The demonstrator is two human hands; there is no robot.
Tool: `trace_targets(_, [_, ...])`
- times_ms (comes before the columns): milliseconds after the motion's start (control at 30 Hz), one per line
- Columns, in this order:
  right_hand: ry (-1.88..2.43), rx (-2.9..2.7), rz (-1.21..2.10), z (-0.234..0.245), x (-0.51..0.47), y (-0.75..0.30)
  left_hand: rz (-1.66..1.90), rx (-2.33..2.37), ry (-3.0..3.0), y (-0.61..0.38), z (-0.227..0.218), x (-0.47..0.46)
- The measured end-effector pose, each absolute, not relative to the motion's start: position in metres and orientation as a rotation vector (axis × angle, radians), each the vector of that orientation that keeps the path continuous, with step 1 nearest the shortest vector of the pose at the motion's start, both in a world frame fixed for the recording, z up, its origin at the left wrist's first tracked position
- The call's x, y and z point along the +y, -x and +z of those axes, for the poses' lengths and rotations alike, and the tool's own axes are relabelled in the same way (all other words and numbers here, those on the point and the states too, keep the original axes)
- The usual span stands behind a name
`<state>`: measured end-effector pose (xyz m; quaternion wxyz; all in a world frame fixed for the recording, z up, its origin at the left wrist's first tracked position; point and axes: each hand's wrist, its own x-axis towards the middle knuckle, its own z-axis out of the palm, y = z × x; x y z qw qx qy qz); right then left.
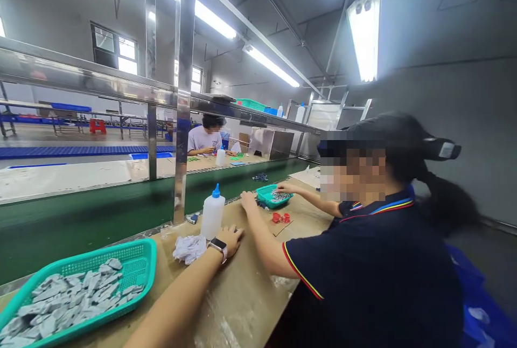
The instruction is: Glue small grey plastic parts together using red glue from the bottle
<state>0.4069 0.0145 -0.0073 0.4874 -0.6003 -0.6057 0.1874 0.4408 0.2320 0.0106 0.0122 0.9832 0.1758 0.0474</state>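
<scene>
My left hand point(229, 240), with a watch on its wrist, rests palm down on the brown paper covering point(238, 299) of the bench. Its fingers are stretched forward and look apart; a small dark spot by the fingertips is too small to name. Just beyond the hand stands a white squeeze bottle point(212, 216) with a blue nozzle. Crumpled white cloth or paper point(189, 249) lies to its left. Nearer, at lower left, a green plastic basket point(150, 267) holds many grey, flat, irregular pieces point(86, 294). My right hand is out of view.
At right, a co-worker in a dark shirt point(371, 272) reaches into another green basket point(264, 195). Red pieces point(281, 218) lie near that person. A green conveyor belt point(121, 205) runs behind a metal post point(183, 122). Across it another person point(205, 140) sits working.
</scene>
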Motion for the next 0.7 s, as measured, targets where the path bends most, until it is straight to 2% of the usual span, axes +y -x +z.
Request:
trace_targets(167, [1.384, -1.348, 0.354, 0.055, 0.059, -0.504, 0.111, 0.561, -3.127, -0.429, -0.009, 0.205])
trace_targets(267, [1.317, -1.231, 0.332, 0.069, 0.107, -0.565, 0.109, 0.531, -3.137, -0.413, -0.018, 0.17])
trace_targets(467, [1.197, -1.099, 0.344, 0.029, 0.144, -0.631, 0.017, 0.521, -3.03, -0.367, -0.02, 0.128])
trace_targets(600, [1.104, -1.143, 0.404, 0.002, 0.126, -0.636, 0.088, 0.649, -2.915, -0.333, -0.007, 0.149])
trace_targets(700, [1.055, -1.234, 0.489, -0.001, 0.113, -0.63, 0.184, 0.785, -2.832, -0.326, 0.006, 0.176])
